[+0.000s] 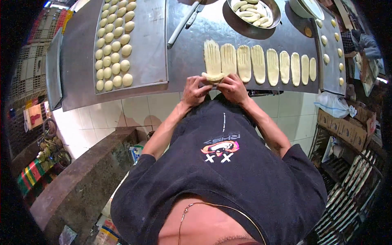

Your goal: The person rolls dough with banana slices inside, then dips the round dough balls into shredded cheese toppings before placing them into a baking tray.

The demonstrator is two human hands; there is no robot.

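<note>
Both of my hands meet at the near end of the leftmost dough strip (212, 59), a flat pale piece with long slits in its far part. Across that near end lies a pale curved piece (213, 76) that resembles a peeled banana. My left hand (195, 90) pinches the strip's near edge on the left, and my right hand (233, 88) does so on the right; the fingertips are partly hidden. To the right, several flat dough strips (258, 64) lie in a row, shorter and narrower toward the right.
A metal bowl (279, 22) of peeled bananas stands at the back. A long-handled tool (182, 26) and a knife (195, 16) lie left of it. Dough balls fill part of a left tray (149, 61); others sit on a right tray (332, 79). A white tub (304, 10) stands far right.
</note>
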